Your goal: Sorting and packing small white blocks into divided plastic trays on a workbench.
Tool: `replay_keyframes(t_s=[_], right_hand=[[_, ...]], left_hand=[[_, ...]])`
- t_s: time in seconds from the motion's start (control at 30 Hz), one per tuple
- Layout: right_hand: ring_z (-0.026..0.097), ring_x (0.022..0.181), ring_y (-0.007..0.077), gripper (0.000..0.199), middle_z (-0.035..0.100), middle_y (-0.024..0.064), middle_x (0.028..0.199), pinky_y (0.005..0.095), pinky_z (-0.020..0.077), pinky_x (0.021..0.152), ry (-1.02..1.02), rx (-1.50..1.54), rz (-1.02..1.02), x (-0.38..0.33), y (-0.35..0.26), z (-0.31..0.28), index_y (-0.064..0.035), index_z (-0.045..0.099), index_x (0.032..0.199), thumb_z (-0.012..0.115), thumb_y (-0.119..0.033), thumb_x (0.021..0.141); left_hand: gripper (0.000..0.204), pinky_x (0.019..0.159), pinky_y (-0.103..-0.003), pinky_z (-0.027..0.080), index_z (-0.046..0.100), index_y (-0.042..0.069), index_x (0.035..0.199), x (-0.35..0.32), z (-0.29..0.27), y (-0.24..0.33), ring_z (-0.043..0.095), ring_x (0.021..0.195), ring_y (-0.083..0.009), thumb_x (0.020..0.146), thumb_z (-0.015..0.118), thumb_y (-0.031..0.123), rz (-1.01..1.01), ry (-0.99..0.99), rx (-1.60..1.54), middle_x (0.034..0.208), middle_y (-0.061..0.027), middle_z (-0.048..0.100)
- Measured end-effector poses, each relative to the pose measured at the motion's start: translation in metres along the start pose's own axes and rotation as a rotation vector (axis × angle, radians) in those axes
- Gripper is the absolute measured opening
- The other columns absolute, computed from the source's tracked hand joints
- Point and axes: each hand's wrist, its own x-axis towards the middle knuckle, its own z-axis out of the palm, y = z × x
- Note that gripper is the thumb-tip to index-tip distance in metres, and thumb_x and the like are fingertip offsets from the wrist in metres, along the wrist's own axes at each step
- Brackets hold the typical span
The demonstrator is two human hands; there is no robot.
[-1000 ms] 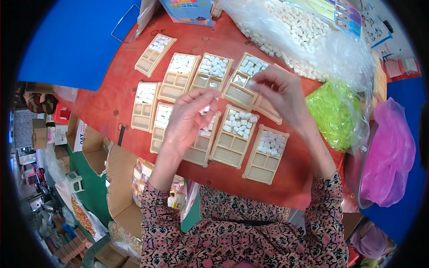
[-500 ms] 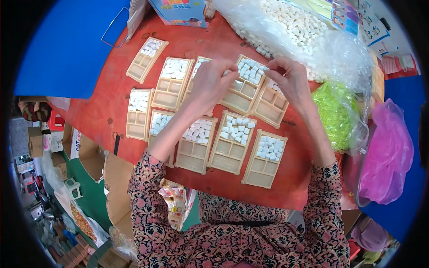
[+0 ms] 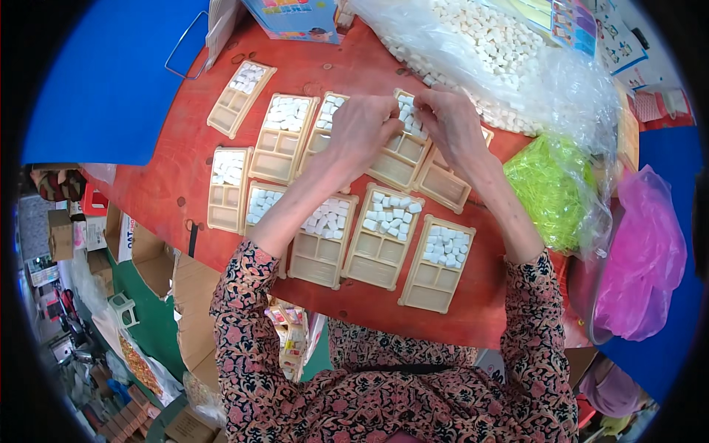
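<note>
Both hands hover over a beige compartment tray [image 3: 397, 168] in the back row, its top section filled with small white cubes [image 3: 410, 118]. My left hand [image 3: 363, 125] is closed at the tray's left side, fingertips curled together. My right hand [image 3: 452, 124] pinches above the cubes, partly covering the neighbouring tray [image 3: 443, 183]. Whatever the fingers may hold is too small or hidden to make out. Similar trays lie around, such as a front one [image 3: 375, 255] and one at the right [image 3: 436, 266], each with white cubes in its top section.
A large clear plastic bag of white cubes [image 3: 480, 37] lies at the back right of the red table [image 3: 332, 299]. Beside it are bright green shredded strands [image 3: 550, 196] and a pink plastic bag [image 3: 642, 255]. A blue box [image 3: 292, 18] stands at the back; cardboard boxes [image 3: 196, 310] are left.
My right hand has moved left, from the right-hand back tray toward the tray beside it. My left hand has shifted slightly right, so the two hands are closer together.
</note>
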Motion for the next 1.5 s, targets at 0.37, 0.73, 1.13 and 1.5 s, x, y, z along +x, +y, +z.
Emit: replay_keyframes(t_s=[0.37, 0.73, 1.13, 1.5], right_hand=[[0.060, 0.080, 0.0381, 0.004, 0.060, 0.0183, 0.084, 0.0459, 0.0476, 0.070, -0.056, -0.051, -0.031, -0.001, -0.005, 0.000, 0.0010, 0.060, 0.081, 0.058, -0.002, 0.079], [0.061, 0.079, 0.0348, 0.004, 0.059, 0.0154, 0.081, 0.0433, 0.0483, 0.069, -0.069, -0.205, -0.116, 0.000, -0.006, 0.008, -0.0015, 0.059, 0.082, 0.060, -0.001, 0.078], [0.058, 0.081, 0.0396, 0.008, 0.060, 0.0194, 0.081, 0.0436, 0.0470, 0.070, 0.065, 0.056, -0.054, -0.001, 0.006, -0.009, 0.0012, 0.061, 0.088, 0.058, -0.003, 0.082], [0.058, 0.080, 0.0314, 0.011, 0.058, 0.0142, 0.083, 0.0392, 0.0465, 0.069, 0.040, -0.001, -0.072, -0.016, -0.003, 0.004, 0.0004, 0.062, 0.091, 0.062, 0.000, 0.080]], left_hand=[[0.014, 0.056, -0.035, 0.043, 0.067, -0.001, 0.082, -0.003, 0.010, -0.001, 0.058, 0.057, -0.0247, 0.079, 0.069, 0.013, -0.011, 0.026, -0.145, 0.062, -0.0142, 0.060], [0.012, 0.055, -0.034, 0.043, 0.066, 0.000, 0.082, -0.005, 0.014, -0.007, 0.058, 0.056, -0.0219, 0.078, 0.066, 0.010, -0.036, 0.032, -0.161, 0.062, -0.0129, 0.060], [0.015, 0.055, -0.031, 0.043, 0.067, -0.001, 0.081, -0.006, 0.012, -0.006, 0.057, 0.056, -0.0171, 0.078, 0.065, 0.013, -0.073, 0.020, -0.231, 0.062, -0.0121, 0.061], [0.015, 0.057, -0.033, 0.044, 0.067, -0.001, 0.083, -0.009, 0.007, -0.001, 0.060, 0.058, -0.0213, 0.078, 0.065, 0.013, -0.075, 0.075, -0.116, 0.066, -0.0130, 0.063]])
